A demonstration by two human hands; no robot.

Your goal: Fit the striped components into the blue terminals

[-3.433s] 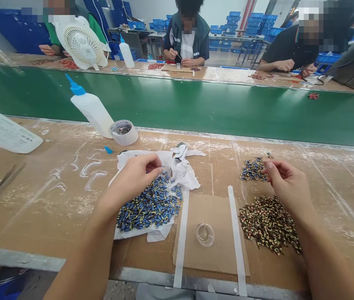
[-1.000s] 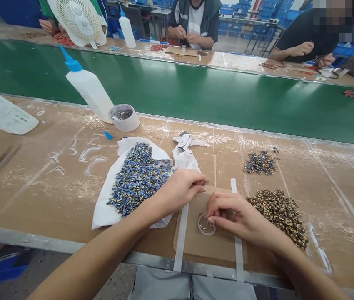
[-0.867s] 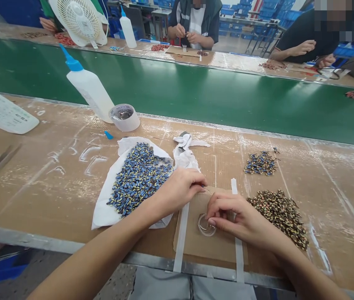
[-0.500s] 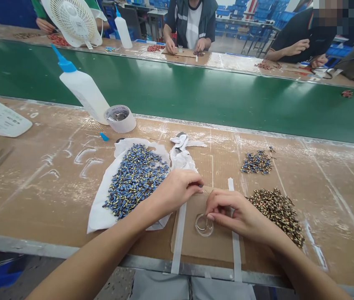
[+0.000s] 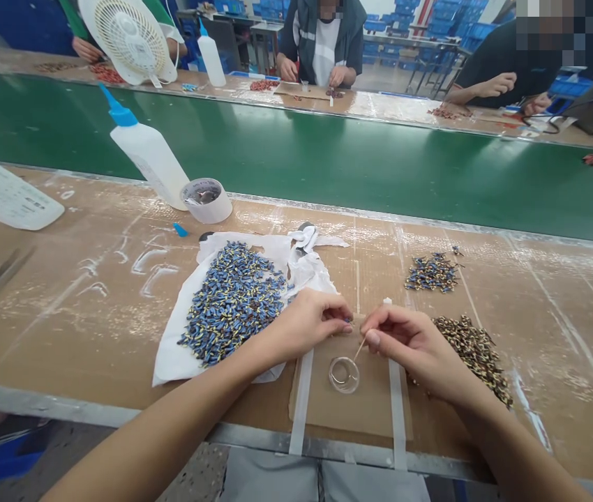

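Note:
My left hand [image 5: 313, 322] is closed in a pinch on a tiny blue piece [image 5: 349, 321], mostly hidden by the fingertips. Between the thumb and fingers of my right hand [image 5: 414, 343] is a thin toothpick [image 5: 360, 348], slanting down toward a small clear cup [image 5: 345, 391]. The cup stands on a taped cardboard sheet [image 5: 351, 415]. To the left, many small blue-and-yellow pieces [image 5: 231, 303] lie heaped on white paper [image 5: 171, 362]. Right of my right hand spreads a pile of brown-and-yellow pieces [image 5: 477, 359], with a smaller bluish pile [image 5: 432, 272] behind it.
A white squeeze bottle [image 5: 150, 160] with a blue nozzle stands beside a tape roll [image 5: 207, 209]. Tweezers [image 5: 3, 279] and another bottle [image 5: 8, 192] lie at left. Beyond the green belt [image 5: 301, 160], several people work near a fan [image 5: 126, 38].
My right hand has moved up and to the right from the cup, and the toothpick now shows. My left hand has shifted slightly right. The view has moved a little.

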